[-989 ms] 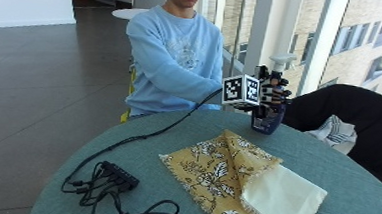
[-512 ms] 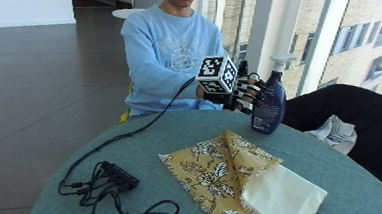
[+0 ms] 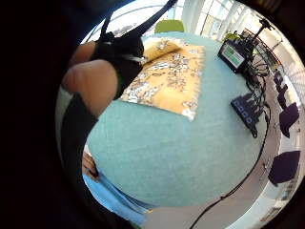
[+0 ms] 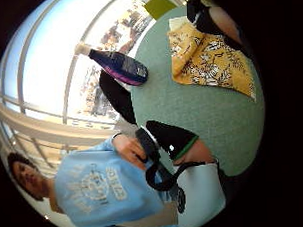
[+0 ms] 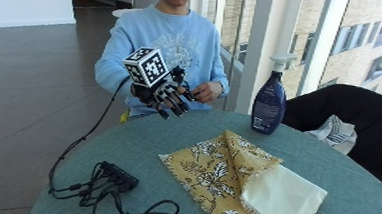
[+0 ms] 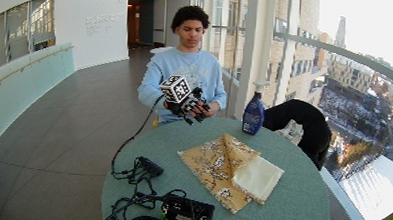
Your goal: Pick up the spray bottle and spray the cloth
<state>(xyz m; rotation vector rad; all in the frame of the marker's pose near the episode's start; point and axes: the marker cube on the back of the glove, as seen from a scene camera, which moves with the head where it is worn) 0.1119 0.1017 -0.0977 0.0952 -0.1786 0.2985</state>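
Observation:
A dark blue spray bottle [image 5: 269, 105] with a white trigger head stands upright at the far side of the round teal table [image 5: 175, 146], apart from any hand. It also shows in the thumb side palm view as the spray bottle [image 4: 118, 66] and in the wide view as the spray bottle [image 6: 253, 114]. A yellow floral cloth [image 5: 221, 174] lies spread in the middle, one corner folded over to show its cream lining. My gloved right hand [image 5: 163, 96] hovers above the near-person table edge, well left of the bottle, fingers spread and holding nothing. The cloth [image 3: 169, 78] appears below the palm.
A black cable box [image 5: 118, 176] and tangled cables lie on the table's left front. A black device with a screen [image 6: 187, 213] sits at the front edge. A dark jacket [image 5: 350, 117] drapes over a chair to the right. The person's bare hand [image 5: 206, 91] rests by the far edge.
My gloved hand has let go of the bottle and moved left, away from it, toward the person's chest. The bottle stays standing where it was.

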